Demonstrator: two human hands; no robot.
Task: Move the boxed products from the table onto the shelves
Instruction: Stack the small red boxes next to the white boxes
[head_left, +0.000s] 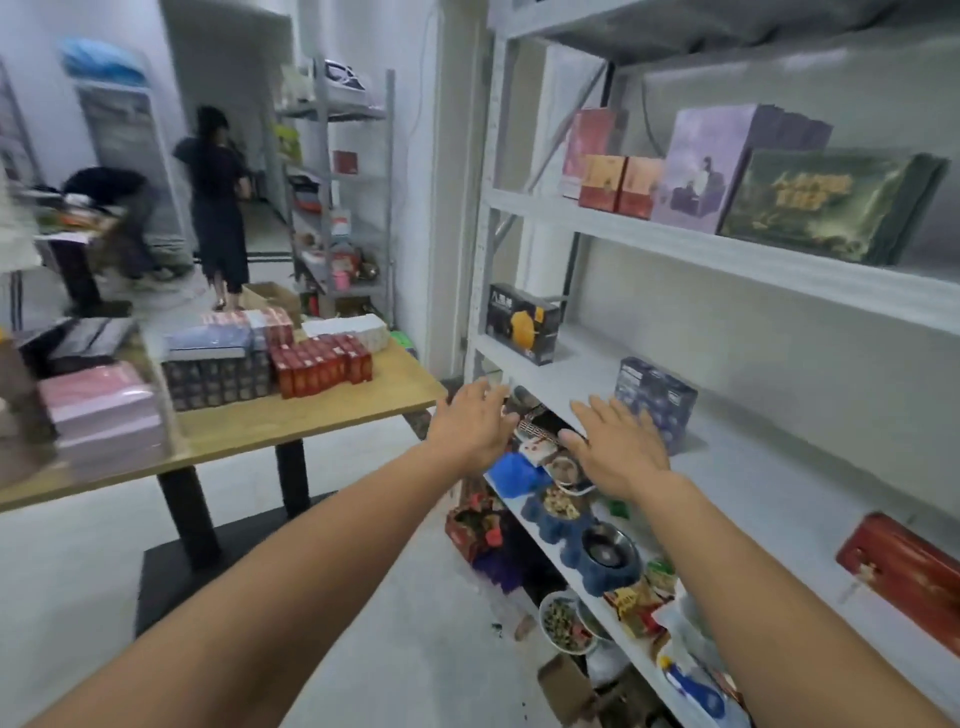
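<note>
Both the left hand (470, 423) and the right hand (618, 449) are held empty, fingers straight and loosely spread. Several boxes, including a blue box (655, 397), are already shelved (727, 254). Red boxes (324, 364) and other stacks are left on the table (311, 421).

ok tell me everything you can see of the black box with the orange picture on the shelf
The black box looks like printed cardboard, rectangular, with an orange round picture and pale lettering on its front, too blurred to read. It stands upright, seemingly closed, at the left end of the grey shelf, near the front edge, resting on the board. Nothing else touches it.
</note>
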